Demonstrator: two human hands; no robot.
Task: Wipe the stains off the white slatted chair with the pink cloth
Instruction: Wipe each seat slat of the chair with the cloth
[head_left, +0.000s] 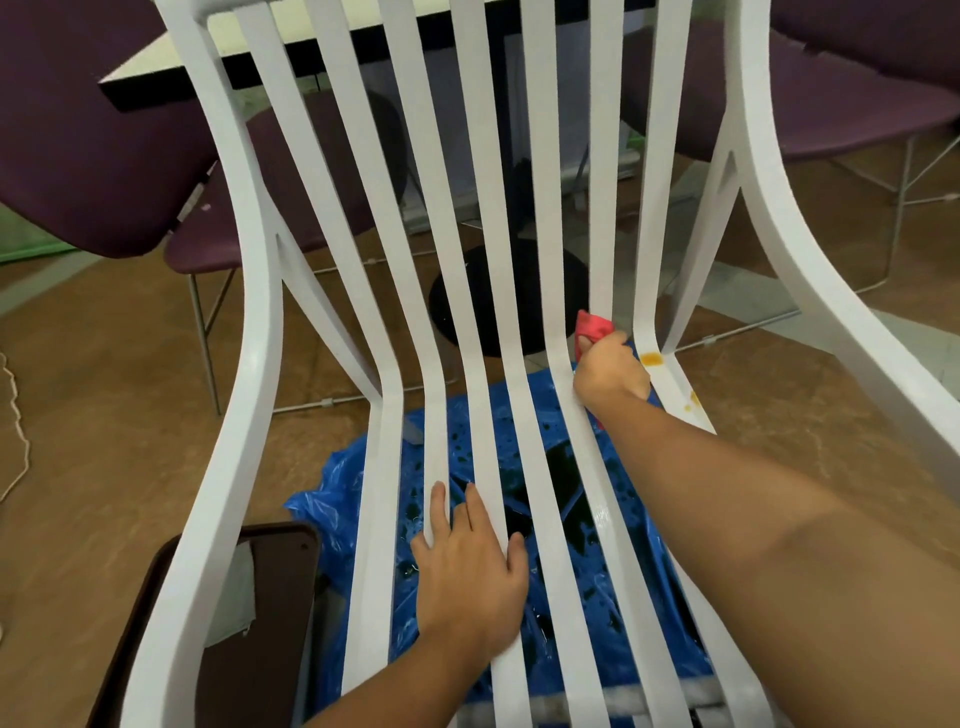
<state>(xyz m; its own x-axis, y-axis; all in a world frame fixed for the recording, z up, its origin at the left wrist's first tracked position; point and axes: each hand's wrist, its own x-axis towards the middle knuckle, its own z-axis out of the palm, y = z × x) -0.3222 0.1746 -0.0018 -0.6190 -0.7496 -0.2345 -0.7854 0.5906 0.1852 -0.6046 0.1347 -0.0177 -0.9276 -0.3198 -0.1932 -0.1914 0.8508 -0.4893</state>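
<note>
- Nearly the whole frame is filled by a white slatted chair (249, 322), seen from above. Its long slats run from the top of the frame down to the bottom edge.
- Right of centre, the right hand (610, 371) is curled tightly around a bunched pink cloth (592, 328). It presses the cloth onto a slat where the backrest bends into the seat. Bunching the cloth probably gives a firm pad for scrubbing one narrow slat.
- Just right of that hand, on the next slat, is an orange stain (651, 358) that has not been wiped. A smaller orange spot (693, 399) lies a little lower on the same slat. These look like the next places to clean.
- Lower centre, the left hand (467, 566) lies flat across the seat slats with its fingers straight and spread, holding nothing. It seems to brace the chair against the rubbing.
- Under the seat, a wet blue plastic sheet (343, 493) shows between the slats, likely laid there to catch drips.
- At the upper left, behind the chair, stand a purple chair (78, 130) and a table (156, 67).
</note>
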